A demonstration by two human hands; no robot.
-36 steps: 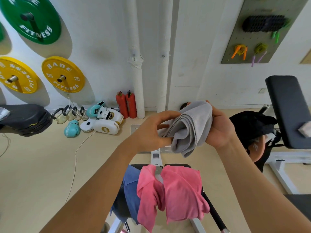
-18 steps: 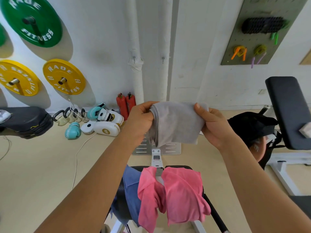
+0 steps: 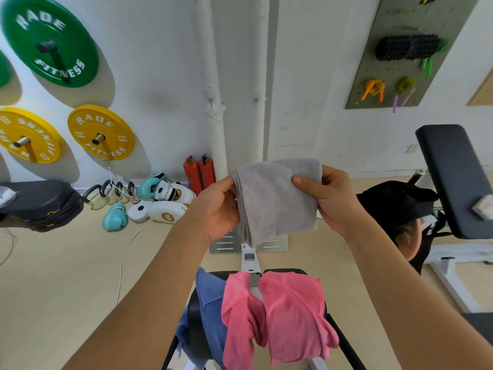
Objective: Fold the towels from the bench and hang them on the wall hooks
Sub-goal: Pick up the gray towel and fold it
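I hold a folded grey towel (image 3: 274, 198) up in front of me, above the bench. My left hand (image 3: 217, 209) grips its left edge, where the layered edges show. My right hand (image 3: 329, 198) pinches its upper right corner, thumb on the front. Below, a pink towel (image 3: 288, 319) and a blue towel (image 3: 210, 316) lie draped over the black bench pad (image 3: 196, 324). Two small wall hooks (image 3: 210, 101) (image 3: 256, 100) sit on the white wall ahead, above the grey towel.
Green and yellow weight plates (image 3: 100, 134) hang on the wall at left. Boxing gloves (image 3: 160, 198), kettlebells and two red extinguishers (image 3: 198, 173) line the floor. A second black bench (image 3: 453, 177) and a black bag (image 3: 394, 201) stand at right. A pegboard (image 3: 400, 57) hangs upper right.
The grey towel went from bunched between my hands to a flat folded rectangle held at both sides. My hands moved slightly apart and stay at chest height.
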